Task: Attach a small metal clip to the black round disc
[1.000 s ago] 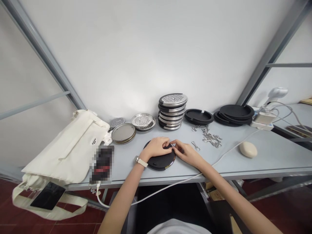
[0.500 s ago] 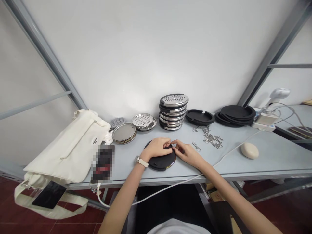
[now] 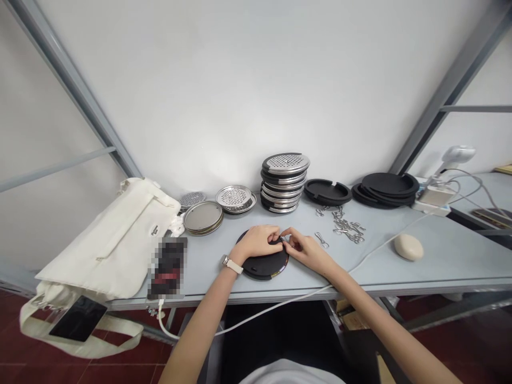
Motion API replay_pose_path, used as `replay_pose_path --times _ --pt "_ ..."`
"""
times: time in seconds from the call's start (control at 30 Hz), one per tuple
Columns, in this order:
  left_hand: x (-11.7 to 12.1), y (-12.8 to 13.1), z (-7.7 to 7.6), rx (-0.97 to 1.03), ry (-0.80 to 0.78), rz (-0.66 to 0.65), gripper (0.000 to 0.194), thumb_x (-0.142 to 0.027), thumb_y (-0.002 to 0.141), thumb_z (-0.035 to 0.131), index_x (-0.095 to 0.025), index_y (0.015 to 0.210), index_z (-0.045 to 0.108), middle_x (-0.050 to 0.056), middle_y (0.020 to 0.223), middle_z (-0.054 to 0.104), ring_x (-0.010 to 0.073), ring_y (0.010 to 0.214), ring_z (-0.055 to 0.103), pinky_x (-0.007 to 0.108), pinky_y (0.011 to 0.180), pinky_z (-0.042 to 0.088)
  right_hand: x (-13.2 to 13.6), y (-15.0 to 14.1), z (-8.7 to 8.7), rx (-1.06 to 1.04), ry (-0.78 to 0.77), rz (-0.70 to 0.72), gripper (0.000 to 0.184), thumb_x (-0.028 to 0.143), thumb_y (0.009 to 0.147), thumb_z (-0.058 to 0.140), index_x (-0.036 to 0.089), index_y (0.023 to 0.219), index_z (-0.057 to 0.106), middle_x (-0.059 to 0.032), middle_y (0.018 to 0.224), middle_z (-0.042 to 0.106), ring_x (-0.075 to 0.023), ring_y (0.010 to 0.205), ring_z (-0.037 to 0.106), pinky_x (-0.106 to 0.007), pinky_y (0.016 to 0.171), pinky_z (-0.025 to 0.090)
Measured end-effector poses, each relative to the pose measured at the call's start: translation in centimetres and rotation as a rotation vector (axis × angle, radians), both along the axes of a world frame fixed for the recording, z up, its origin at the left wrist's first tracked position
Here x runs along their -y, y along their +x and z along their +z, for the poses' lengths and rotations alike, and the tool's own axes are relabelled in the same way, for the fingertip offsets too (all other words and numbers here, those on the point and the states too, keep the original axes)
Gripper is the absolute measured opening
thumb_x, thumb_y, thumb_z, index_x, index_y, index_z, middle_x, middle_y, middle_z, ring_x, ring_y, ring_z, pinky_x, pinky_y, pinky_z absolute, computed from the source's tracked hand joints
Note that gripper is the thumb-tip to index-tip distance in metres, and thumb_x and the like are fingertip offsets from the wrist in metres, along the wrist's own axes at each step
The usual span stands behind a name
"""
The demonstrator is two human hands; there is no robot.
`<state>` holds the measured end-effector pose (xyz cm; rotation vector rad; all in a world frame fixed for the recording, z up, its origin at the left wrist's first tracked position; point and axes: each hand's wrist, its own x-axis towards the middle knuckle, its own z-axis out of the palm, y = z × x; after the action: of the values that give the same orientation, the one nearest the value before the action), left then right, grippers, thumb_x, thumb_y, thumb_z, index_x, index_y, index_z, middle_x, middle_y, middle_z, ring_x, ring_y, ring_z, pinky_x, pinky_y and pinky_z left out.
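Head view: left hand curled over black disc, right hand bent at its rim — grips unclear; best braced flat.

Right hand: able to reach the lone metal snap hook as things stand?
Likely yes: the snap hook lies close beside the right hand, nothing visible between them, though the hand is occupied at the black disc.

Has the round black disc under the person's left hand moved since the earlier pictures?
No; against the tall stack of round silver-and-black pieces, the round black disc shows no visible shift in any direction.
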<state>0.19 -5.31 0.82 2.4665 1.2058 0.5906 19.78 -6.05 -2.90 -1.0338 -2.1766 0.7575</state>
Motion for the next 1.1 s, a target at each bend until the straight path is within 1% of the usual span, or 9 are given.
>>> replay_pose_path --times 0.43,0.83,1.1 --pt "-0.03 0.10 -0.02 0.001 -0.008 -0.003 0.019 -0.031 0.077 0.057 -0.019 0.070 0.043 -0.004 0.064 0.048 0.0108 0.059 0.040 0.025 0.056 0.027 0.02 0.03 0.27 -0.024 -0.039 -0.003 0.021 0.033 0.090 0.046 0.021 0.106 0.050 0.0081 0.058 0.042 -0.0124 0.054 0.042 -0.023 0.057 0.034" --pt "0.02 0.09 -0.05 0.003 -0.001 0.004 0.017 -0.031 0.077 0.057 -0.019 0.070 0.045 -0.005 0.064 0.049 0.0107 0.059 0.041 0.025 0.056 0.027 0.02 0.12 0.23 -0.022 -0.017 -0.006 0.023 0.032 0.090 0.047 0.020 0.107 0.054 0.0068 0.060 0.043 -0.0124 0.056 0.044 -0.023 0.058 0.036" --pt "0.00 0.11 -0.01 -0.003 -0.006 0.000 0.017 -0.030 0.077 0.057 -0.019 0.070 0.046 -0.004 0.066 0.051 0.0110 0.060 0.042 0.025 0.056 0.027 0.06 0.24 0.61 -0.013 -0.001 -0.006 0.025 0.033 0.090 0.046 0.019 0.107 0.059 0.0027 0.066 0.053 -0.0137 0.062 0.050 -0.024 0.061 0.040"
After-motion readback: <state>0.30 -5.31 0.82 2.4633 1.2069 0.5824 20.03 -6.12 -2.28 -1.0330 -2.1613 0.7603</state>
